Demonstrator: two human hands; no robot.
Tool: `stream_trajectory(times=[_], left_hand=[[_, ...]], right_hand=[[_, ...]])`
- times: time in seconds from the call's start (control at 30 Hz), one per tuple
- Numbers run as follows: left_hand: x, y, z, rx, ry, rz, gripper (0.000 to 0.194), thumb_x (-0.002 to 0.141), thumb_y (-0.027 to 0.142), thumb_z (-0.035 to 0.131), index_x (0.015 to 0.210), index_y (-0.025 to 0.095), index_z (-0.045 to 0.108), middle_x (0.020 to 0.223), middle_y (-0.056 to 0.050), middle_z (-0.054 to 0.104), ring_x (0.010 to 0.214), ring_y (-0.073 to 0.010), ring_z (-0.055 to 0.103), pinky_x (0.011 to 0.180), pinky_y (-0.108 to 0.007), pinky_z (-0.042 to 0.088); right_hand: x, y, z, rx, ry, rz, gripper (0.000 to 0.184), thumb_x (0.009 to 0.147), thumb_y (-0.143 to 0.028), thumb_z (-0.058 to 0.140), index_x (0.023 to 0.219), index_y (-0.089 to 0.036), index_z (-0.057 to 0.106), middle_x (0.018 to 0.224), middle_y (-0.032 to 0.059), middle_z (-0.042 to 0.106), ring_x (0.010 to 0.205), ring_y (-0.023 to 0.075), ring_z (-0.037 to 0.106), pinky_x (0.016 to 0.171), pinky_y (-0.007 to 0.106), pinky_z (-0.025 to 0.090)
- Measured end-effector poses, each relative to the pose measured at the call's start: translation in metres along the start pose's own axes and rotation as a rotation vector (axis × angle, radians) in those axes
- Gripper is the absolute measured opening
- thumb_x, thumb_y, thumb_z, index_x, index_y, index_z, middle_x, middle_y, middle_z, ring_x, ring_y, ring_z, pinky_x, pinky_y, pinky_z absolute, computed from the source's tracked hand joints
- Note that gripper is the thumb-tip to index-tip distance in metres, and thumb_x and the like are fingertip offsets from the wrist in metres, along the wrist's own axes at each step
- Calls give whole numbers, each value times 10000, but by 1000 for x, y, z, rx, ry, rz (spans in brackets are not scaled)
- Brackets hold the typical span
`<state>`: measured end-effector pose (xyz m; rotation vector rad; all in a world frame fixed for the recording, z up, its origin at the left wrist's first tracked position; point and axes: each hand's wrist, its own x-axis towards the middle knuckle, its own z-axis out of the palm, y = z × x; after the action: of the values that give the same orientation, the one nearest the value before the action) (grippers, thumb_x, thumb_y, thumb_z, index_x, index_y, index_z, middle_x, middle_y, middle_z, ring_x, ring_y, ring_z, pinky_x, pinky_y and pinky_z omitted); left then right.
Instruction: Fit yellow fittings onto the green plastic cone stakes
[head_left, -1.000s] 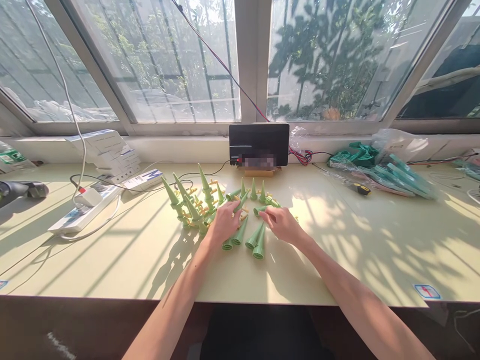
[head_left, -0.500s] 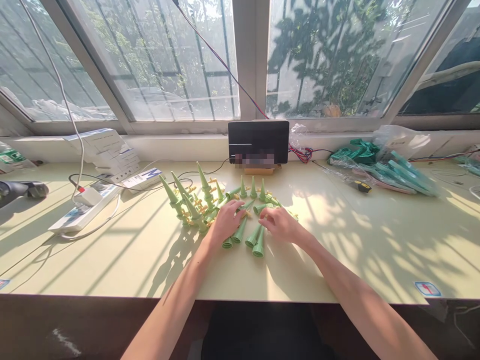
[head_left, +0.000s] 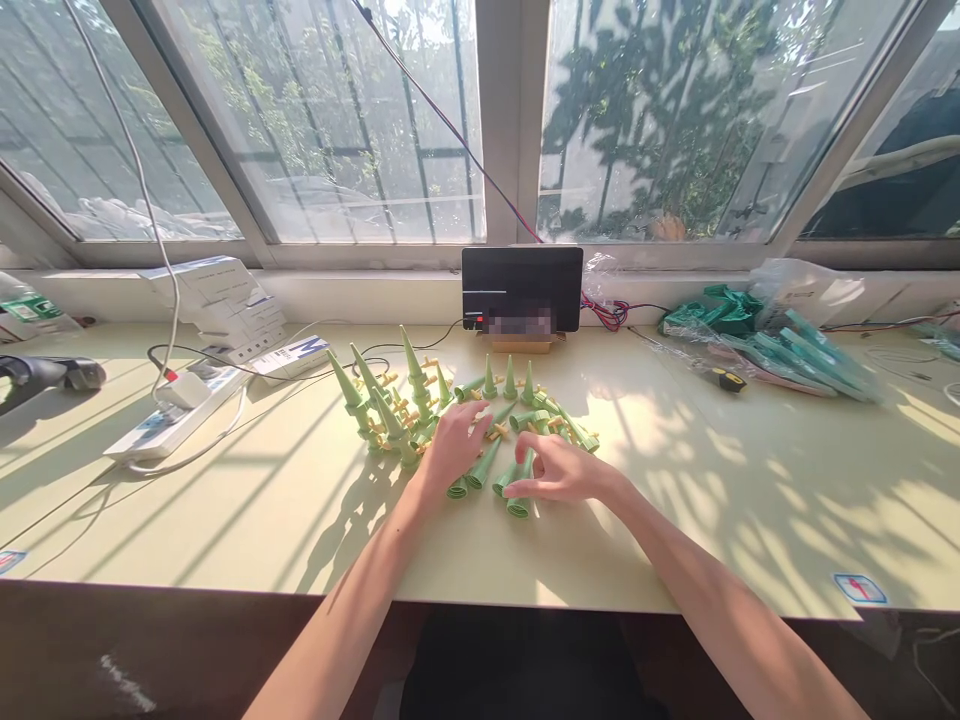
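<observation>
A heap of green plastic cone spikes (head_left: 420, 400) with small yellow fittings lies on the pale table (head_left: 262, 500). Some stand upright at the left of the heap, others lie flat. My left hand (head_left: 452, 447) rests over the heap's middle, fingers curled round a green cone (head_left: 501, 411) whose tip sticks out to the upper right. My right hand (head_left: 561, 468) is lower and to the right. Its thumb and fingers pinch a lying green cone (head_left: 519, 488) at its wide end. Two more cones (head_left: 480, 468) lie between my hands.
A black screen (head_left: 522, 289) stands at the back centre under the window. A white power strip (head_left: 176, 415) with cables and paper boxes (head_left: 225, 300) sit at the left. Bags of teal parts (head_left: 787, 345) and a small yellow-black tool (head_left: 726, 379) lie at the right.
My right hand has slid down and towards me, from the cones at the heap's centre onto the lying cones in front. My left hand has stayed in place on the heap.
</observation>
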<state>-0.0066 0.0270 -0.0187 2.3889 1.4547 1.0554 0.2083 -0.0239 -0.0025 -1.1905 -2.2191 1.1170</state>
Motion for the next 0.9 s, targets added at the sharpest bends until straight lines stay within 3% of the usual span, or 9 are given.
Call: stream_trajectory(times=[0.07,0.27,0.6,0.73,0.9], left_hand=[[-1,4,-3,-40,59,-5,264,956,295,490,1088,205,700,1077,-81,738,1031,-247,661,903,-381,527],[-5,15,-13,-109,160,-49,250,947,333,502,928,195,709,866,-39,731,685,-161,604,698,-294,509],[-8,18,-14,-152,179,-62,267,938,368,517,844,198,700,741,-14,702,620,-143,574,647,-268,481],[-10,20,-15,-279,168,-116,278,918,411,547,854,198,713,757,-22,717,626,-150,610,619,-264,510],[-12,26,-18,-495,63,-147,290,886,439,595,807,190,720,711,-29,709,645,-164,652,575,-250,527]], right_hand=[[0,-1,1,7,-18,10,542,721,-661,718,929,-236,452,549,-80,543,521,141,528,488,246,342],[-1,-1,1,123,-116,64,530,733,-618,721,958,-241,424,548,-78,609,371,116,493,395,237,363],[-4,-8,-4,302,-250,125,461,788,-479,711,982,-248,362,561,-68,638,387,130,555,345,209,382],[-6,-11,-9,355,-219,102,430,815,-452,694,985,-257,350,574,-75,629,408,135,571,371,219,394],[-3,-9,-7,416,-56,-16,452,805,-423,724,963,-262,333,590,-90,596,458,134,582,443,242,446]])
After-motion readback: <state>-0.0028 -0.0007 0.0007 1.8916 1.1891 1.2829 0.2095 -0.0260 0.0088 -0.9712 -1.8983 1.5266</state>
